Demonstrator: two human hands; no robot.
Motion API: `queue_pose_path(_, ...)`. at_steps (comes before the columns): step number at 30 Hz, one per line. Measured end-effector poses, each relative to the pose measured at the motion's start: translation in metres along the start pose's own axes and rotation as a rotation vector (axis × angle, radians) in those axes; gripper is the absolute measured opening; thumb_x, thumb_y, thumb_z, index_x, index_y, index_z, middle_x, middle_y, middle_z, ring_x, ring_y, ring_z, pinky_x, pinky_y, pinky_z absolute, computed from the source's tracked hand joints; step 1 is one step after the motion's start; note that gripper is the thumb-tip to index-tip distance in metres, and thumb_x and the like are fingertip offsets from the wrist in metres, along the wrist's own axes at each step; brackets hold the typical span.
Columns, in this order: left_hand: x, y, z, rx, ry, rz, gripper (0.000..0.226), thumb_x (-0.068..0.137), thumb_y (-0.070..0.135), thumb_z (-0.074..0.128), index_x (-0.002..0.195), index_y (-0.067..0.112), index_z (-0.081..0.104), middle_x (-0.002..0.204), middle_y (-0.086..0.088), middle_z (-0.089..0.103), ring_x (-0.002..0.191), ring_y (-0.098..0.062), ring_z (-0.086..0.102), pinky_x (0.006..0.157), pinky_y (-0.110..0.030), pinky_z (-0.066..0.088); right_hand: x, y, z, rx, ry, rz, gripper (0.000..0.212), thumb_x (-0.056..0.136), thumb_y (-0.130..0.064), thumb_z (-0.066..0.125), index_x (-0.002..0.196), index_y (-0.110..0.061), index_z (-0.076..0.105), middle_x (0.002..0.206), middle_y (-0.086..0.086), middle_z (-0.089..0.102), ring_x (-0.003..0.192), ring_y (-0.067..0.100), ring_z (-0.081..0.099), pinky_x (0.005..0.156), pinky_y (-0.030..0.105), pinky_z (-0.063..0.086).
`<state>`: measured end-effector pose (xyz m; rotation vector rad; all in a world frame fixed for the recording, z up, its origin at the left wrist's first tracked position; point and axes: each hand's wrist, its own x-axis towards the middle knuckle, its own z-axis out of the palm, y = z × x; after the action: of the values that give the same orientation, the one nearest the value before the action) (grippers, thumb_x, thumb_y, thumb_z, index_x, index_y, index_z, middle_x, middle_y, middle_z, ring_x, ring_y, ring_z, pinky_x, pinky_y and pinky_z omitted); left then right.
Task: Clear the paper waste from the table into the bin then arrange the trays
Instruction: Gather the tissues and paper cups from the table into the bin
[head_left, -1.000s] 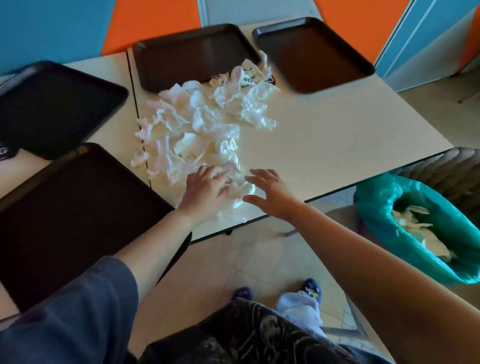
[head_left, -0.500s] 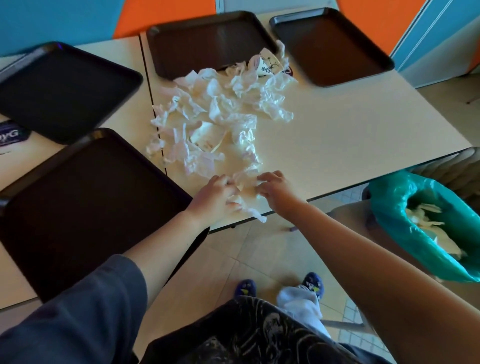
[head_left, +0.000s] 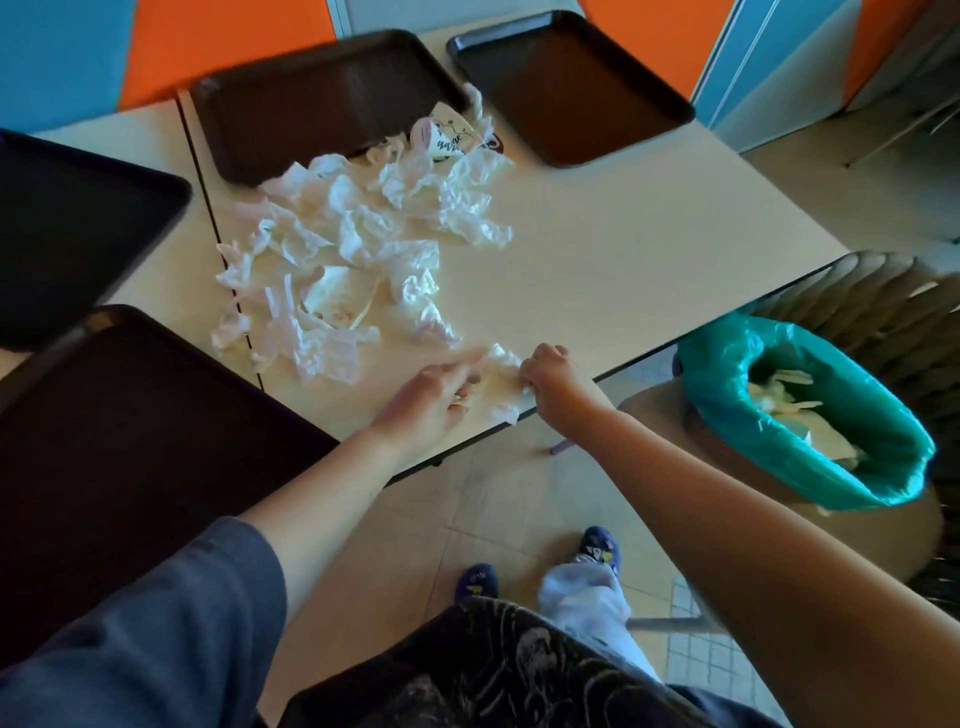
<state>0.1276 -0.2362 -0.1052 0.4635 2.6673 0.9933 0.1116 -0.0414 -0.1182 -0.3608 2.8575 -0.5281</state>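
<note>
1. Left hand (head_left: 434, 395): at the near counter edge, fingers curled onto a wad (head_left: 496, 382) of crumpled paper; a second ago it lay flatter on the near end of the pile.
2. Right hand (head_left: 550, 376): fingers clenched on the wad's other side; a second ago it was spread open beside the paper.
3. Wad: held between both hands, its lower corner hanging over the counter edge; now pulled apart from the pile.
4. Pile (head_left: 358, 244): crumpled white paper strewn mid-counter, reaching up to the far trays; a printed paper cup (head_left: 447, 137) lies at its far end.
5. Counter (head_left: 623, 249): pale, two tops butted with a dark seam at left.
6. Trays: four, dark. Near-left (head_left: 130, 457), overhanging the counter edge; far-left (head_left: 67, 234); back middle (head_left: 322, 98), its near rim touched by paper; back right (head_left: 566, 88).
7. Bin (head_left: 810, 415): teal liner, on the floor right of the counter, paper scraps inside.
8. Room: orange and blue wall panels behind; beige tiled floor (head_left: 493, 493); a slatted chair (head_left: 883, 301) just behind the bin.
</note>
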Motion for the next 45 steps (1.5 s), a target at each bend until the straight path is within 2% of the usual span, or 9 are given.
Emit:
queue_pose_path(3,0.015,0.013,0.010,0.050,-0.003,0.047,0.038,0.085,-0.001,0.057,0.122,0.003,0.056,0.111,-0.016,0.059,0.109,-0.027,0.053,0.094,-0.029,0.042,-0.004,0.019,-0.008,0.013,-0.007,0.030,0.038,0.076,0.016,0.040,0.101,-0.004,0.060,0.106,0.016,0.048,0.103,0.031,0.044,0.083,0.038,0.047)
queue_pose_path(6,0.031,0.028,0.022,0.105,-0.008,0.116,0.026,0.087,0.001,0.057,0.112,0.003,0.064,0.102,-0.017,0.058,0.106,-0.028,0.050,0.087,-0.025,0.038,-0.009,0.043,-0.018,0.025,-0.003,0.067,0.037,0.075,0.016,0.041,0.101,-0.003,0.059,0.107,0.017,0.047,0.104,0.031,0.043,0.081,0.041,0.049)
queue_pose_path(11,0.064,0.057,0.037,0.164,0.007,0.256,0.011,0.083,0.001,0.062,0.090,-0.001,0.070,0.080,-0.005,0.047,0.088,-0.025,0.050,0.075,-0.026,0.036,-0.015,0.087,-0.036,0.010,0.049,0.113,0.023,0.082,0.008,0.047,0.098,-0.002,0.060,0.105,0.017,0.050,0.103,0.031,0.044,0.071,0.028,0.036)
queue_pose_path(17,0.118,0.113,0.076,0.137,-0.038,0.359,0.010,0.078,-0.005,0.059,0.085,-0.001,0.067,0.090,-0.012,0.055,0.082,-0.028,0.054,0.072,-0.032,0.045,-0.038,0.160,-0.060,0.061,0.074,0.243,0.026,0.083,0.004,0.047,0.105,-0.005,0.058,0.113,0.015,0.046,0.111,0.030,0.040,0.086,0.035,0.041)
queue_pose_path(24,0.181,0.184,0.127,0.226,-0.189,0.520,0.021,0.070,0.000,0.048,0.073,0.003,0.068,0.079,-0.011,0.069,0.073,-0.031,0.059,0.063,-0.035,0.050,-0.078,0.248,-0.081,0.116,0.120,0.420,0.024,0.085,0.003,0.048,0.105,-0.002,0.060,0.110,0.020,0.046,0.104,0.033,0.042,0.084,0.034,0.036)
queue_pose_path(31,0.231,0.243,0.195,0.218,-0.265,0.570,0.016,0.069,-0.004,0.053,0.072,0.003,0.066,0.078,-0.013,0.065,0.079,-0.033,0.055,0.075,-0.031,0.042,-0.115,0.325,-0.075,0.186,0.202,0.631,0.017,0.079,0.006,0.051,0.089,-0.001,0.062,0.104,0.020,0.046,0.095,0.033,0.046,0.074,0.030,0.034)
queue_pose_path(36,0.248,0.267,0.243,0.209,-0.310,0.629,0.005,0.073,0.004,0.070,0.077,0.001,0.069,0.079,-0.014,0.062,0.078,-0.033,0.052,0.071,-0.036,0.047,-0.147,0.367,-0.060,0.204,0.154,0.771,0.009,0.082,0.000,0.054,0.087,0.000,0.061,0.100,0.014,0.045,0.087,0.031,0.048,0.072,0.027,0.038)
queue_pose_path(42,0.248,0.282,0.279,0.195,-0.490,0.498,0.035,0.085,0.020,0.064,0.115,0.003,0.063,0.117,-0.012,0.057,0.114,-0.028,0.043,0.105,-0.028,0.025,-0.165,0.385,-0.066,0.193,0.108,0.782,0.027,0.092,-0.016,0.044,0.089,-0.002,0.067,0.102,0.015,0.049,0.097,0.030,0.046,0.078,0.038,0.047)
queue_pose_path(45,0.245,0.282,0.283,0.216,-0.547,0.428,0.037,0.090,0.022,0.058,0.122,0.005,0.058,0.133,-0.008,0.050,0.128,-0.024,0.035,0.109,-0.030,0.022,-0.166,0.387,-0.071,0.151,0.137,0.769,0.028,0.092,-0.020,0.042,0.087,-0.007,0.067,0.100,0.012,0.051,0.095,0.030,0.047,0.074,0.038,0.048)
